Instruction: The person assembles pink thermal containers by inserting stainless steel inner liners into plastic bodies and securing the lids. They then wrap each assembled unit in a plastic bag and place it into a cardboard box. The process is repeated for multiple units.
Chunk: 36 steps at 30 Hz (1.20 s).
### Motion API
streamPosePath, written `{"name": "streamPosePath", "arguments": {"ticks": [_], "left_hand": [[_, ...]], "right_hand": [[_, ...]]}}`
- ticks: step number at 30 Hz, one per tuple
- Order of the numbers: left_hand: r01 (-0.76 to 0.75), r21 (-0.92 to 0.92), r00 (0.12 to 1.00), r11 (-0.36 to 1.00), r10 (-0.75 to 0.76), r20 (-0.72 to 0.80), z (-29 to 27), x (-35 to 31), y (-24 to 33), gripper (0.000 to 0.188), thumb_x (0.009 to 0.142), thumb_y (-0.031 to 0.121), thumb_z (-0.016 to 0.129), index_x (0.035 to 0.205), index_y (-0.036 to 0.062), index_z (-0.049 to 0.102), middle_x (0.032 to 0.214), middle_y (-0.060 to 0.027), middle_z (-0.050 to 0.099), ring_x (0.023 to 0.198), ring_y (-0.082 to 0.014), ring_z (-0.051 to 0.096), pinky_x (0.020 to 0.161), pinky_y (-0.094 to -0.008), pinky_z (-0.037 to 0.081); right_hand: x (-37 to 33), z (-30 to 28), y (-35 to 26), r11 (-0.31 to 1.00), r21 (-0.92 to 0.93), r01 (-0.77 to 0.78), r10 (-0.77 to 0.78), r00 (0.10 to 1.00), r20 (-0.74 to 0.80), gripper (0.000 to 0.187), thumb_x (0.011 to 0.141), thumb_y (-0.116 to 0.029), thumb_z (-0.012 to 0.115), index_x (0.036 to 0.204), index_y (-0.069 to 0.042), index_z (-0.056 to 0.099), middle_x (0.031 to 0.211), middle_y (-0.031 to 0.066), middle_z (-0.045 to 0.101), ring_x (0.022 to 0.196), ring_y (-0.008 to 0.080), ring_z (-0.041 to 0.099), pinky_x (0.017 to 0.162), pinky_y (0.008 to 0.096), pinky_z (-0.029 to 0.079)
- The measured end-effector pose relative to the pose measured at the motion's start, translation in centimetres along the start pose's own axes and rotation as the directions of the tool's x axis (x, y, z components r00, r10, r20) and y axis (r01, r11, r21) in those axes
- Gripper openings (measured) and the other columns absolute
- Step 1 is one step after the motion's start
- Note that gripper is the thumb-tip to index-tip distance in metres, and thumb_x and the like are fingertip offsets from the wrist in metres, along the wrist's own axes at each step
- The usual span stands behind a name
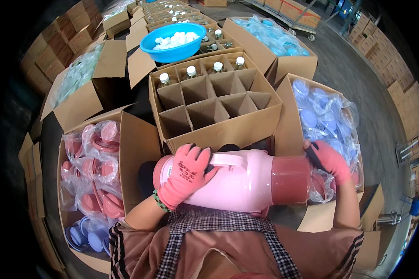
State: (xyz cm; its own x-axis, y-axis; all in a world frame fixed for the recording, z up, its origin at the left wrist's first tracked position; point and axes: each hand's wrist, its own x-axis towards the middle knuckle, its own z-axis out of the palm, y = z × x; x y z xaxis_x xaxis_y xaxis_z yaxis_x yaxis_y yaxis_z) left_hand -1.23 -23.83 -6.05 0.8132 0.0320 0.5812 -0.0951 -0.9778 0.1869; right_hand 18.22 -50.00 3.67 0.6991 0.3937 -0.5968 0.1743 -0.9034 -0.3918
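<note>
A pink vacuum flask (253, 179) with a dark red cup lid (290, 180) lies sideways across my lap, its lid toward the right. My left hand (189, 174), in a pink glove with dark fingertips, is closed around the flask's body near its base, beside the pink handle (229, 160). At the lid's far right end is my right hand (331, 160), gloved alike. Its fingers reach toward the lid's upper edge, partly stretched out; whether they touch it is hard to see.
Ahead stands a divided carton (223, 132) with several white-capped bottles in its back row. Behind it sits a blue basin (172, 55) of white caps. Open cartons hold bagged red parts (91, 167), blue parts (319, 111) and turquoise parts (274, 35). Stacked boxes line both sides.
</note>
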Motion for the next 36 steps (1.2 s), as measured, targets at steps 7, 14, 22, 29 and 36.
{"name": "streamPosePath", "arguments": {"ticks": [7,14,22,29,36], "left_hand": [[-0.046,-0.452,0.999,0.891,0.048,-0.006,1.0,-0.5,2.4,0.051,0.062,0.018,0.067,0.104,-0.0028,0.048,0.102,-0.0217,0.046,0.093,-0.0372,0.047,0.084,-0.0433,0.038],[-0.068,-0.754,0.997,0.653,0.025,-0.069,-2.7,-10.6,-1.2,0.034,0.073,0.022,0.062,0.091,-0.0049,0.050,0.083,-0.0206,0.053,0.070,-0.0319,0.056,0.066,-0.0382,0.047],[0.183,-0.973,0.850,0.137,-0.519,0.087,2.1,-5.3,-3.8,0.106,0.063,0.038,0.074,0.136,0.0057,0.003,0.122,-0.0098,0.038,0.108,-0.0152,0.040,0.088,-0.0306,0.037],[0.585,-0.808,0.585,-0.075,-0.651,0.484,7.7,-15.0,-3.3,0.075,0.076,0.016,0.062,0.131,0.0002,0.013,0.120,-0.0163,0.038,0.112,-0.0234,0.037,0.095,-0.0325,0.030],[0.870,-0.112,0.415,0.479,-0.592,0.692,6.7,-16.0,0.9,0.089,0.070,0.046,0.059,0.122,-0.0138,0.019,0.120,-0.0339,0.033,0.111,-0.0420,0.040,0.091,-0.0392,0.036]], "right_hand": [[-0.5,11.1,-7.9,0.372,-0.520,0.769,-0.885,0.463,0.052,0.048,0.074,-0.027,0.055,0.110,0.003,0.043,0.092,0.0141,0.051,0.079,0.0292,0.053,0.071,0.0361,0.044],[0.9,6.2,-10.8,0.624,-0.146,0.767,-0.744,0.527,-0.412,0.035,0.071,-0.018,0.064,0.099,-0.001,0.050,0.084,0.0145,0.059,0.080,0.0250,0.059,0.068,0.0331,0.046],[0.0,12.0,-15.0,0.271,0.605,0.749,-0.605,0.621,-0.498,0.033,0.070,-0.005,0.067,0.097,0.003,0.052,0.087,0.0033,0.054,0.080,0.0094,0.049,0.072,0.0231,0.041],[4.6,23.6,-8.2,0.406,0.764,0.502,-0.533,0.809,-0.248,0.039,0.072,-0.008,0.067,0.105,0.003,0.049,0.095,0.0070,0.056,0.087,0.0134,0.051,0.077,0.0260,0.042],[6.7,28.2,-4.5,0.728,0.399,0.558,-0.621,0.783,0.039,0.031,0.069,-0.014,0.070,0.090,0.003,0.056,0.085,0.0120,0.062,0.079,0.0188,0.058,0.074,0.0310,0.044]]}}
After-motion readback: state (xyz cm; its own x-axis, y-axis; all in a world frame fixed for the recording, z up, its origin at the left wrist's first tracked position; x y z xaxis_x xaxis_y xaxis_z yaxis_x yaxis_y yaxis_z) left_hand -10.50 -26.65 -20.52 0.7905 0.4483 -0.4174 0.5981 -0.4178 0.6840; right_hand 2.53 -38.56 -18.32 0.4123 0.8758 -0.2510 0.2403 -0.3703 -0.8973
